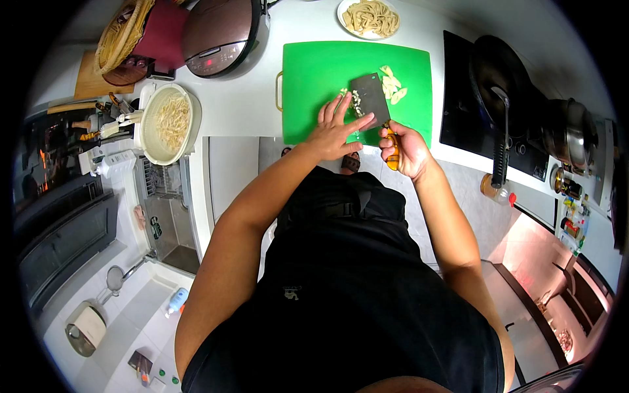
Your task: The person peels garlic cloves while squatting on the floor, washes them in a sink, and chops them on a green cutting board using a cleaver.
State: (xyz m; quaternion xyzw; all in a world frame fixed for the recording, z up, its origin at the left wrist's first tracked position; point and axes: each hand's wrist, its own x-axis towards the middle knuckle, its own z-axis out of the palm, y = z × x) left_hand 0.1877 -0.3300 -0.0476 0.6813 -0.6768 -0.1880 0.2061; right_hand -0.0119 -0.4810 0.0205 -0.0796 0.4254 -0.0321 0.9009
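Note:
My right hand (409,151) grips the yellow handle (392,147) of a cleaver. Its dark, broad blade (372,96) lies flat or nearly flat over a green cutting board (312,69). Small pale chopped bits, perhaps garlic (357,104), cling along the blade's left side, and a few more lie on the board beside it. With fingers spread, my left hand (334,128) is at the blade's left; its index finger reaches over the lower part of the blade, but whether it touches is unclear. Pale yellow-green slices of a vegetable (391,86) lie right of the blade.
Behind the board is a plate of wide noodle-like strips (372,18). A multicooker (221,37) and a colander of pale sprouts (172,123) stand left. To the right, a black wok (501,83) sits on the cooktop (454,113). The sink (179,231) is at left.

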